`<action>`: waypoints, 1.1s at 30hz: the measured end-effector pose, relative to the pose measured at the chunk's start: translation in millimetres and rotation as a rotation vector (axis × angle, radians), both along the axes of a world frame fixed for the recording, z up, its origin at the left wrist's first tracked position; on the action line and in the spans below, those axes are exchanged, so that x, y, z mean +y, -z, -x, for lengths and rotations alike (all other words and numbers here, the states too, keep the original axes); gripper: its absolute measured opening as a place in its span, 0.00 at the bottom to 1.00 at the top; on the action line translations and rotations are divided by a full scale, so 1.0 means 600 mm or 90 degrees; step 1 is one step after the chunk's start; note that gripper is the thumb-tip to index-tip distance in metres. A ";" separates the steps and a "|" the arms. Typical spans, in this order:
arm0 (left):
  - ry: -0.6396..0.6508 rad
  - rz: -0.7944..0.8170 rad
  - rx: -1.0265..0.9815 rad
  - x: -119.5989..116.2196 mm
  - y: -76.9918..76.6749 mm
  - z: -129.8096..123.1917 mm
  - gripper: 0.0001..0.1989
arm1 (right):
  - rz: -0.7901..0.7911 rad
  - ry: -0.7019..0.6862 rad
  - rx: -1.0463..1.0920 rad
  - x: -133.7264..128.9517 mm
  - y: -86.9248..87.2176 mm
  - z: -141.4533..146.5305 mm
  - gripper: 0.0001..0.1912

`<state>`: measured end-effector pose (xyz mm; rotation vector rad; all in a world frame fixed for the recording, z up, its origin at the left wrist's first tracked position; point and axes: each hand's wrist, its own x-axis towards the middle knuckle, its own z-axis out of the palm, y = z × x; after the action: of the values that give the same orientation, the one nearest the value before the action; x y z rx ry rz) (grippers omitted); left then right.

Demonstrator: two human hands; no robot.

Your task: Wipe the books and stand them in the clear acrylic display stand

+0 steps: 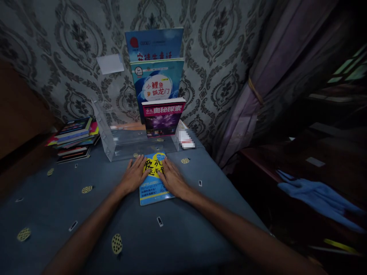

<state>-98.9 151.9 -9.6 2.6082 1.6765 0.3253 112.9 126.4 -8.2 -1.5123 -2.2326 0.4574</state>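
A blue and yellow book (152, 188) lies face up on the blue tablecloth, its bottom edge towards me. My left hand (133, 176) rests on its left edge, fingers stretched forward. On the right edge lies my right hand (173, 178), also flat with straight fingers. Just beyond stands a clear plastic tiered book rack (105, 131). In its right half, three books stand upright in steps: a magenta one (164, 119) in front, a blue-green one (157, 87) behind, and a taller blue one (155, 42) at the back.
A stack of books and magazines (75, 138) is left of the rack. A white card (110, 64) shows against the patterned wall. Beside the rack's right end lies a blurred-out white item (186, 139). A purple curtain (243, 99) and a blue cloth (318, 198) are at the right.
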 end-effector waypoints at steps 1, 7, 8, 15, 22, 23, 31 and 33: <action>0.004 0.004 0.005 0.000 -0.001 -0.001 0.30 | 0.002 0.002 -0.001 0.000 -0.001 0.000 0.34; 0.019 0.014 0.013 0.004 -0.003 -0.007 0.32 | -0.004 0.001 0.007 0.000 0.000 0.000 0.38; 0.022 0.013 0.010 0.006 -0.003 -0.009 0.32 | -0.006 -0.001 0.013 0.001 0.002 0.000 0.38; 0.062 0.034 -0.005 0.020 -0.007 -0.028 0.32 | -0.014 -0.013 0.025 0.001 0.008 -0.005 0.38; 0.091 0.046 -0.017 0.029 -0.017 -0.044 0.33 | 0.028 0.002 0.018 -0.008 -0.011 -0.002 0.44; 0.099 0.047 -0.018 0.030 -0.018 -0.044 0.33 | 0.032 0.004 0.019 -0.008 -0.012 -0.002 0.44; 0.163 0.063 -0.029 0.035 -0.019 -0.046 0.30 | 0.022 -0.001 0.025 -0.004 -0.002 -0.004 0.45; 0.198 0.067 -0.030 0.030 -0.023 -0.049 0.29 | 0.015 0.005 0.035 -0.003 0.003 -0.005 0.44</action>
<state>-69.7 170.2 4.0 2.7006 1.2119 0.2752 115.7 124.9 -9.9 -1.5012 -2.1853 0.5190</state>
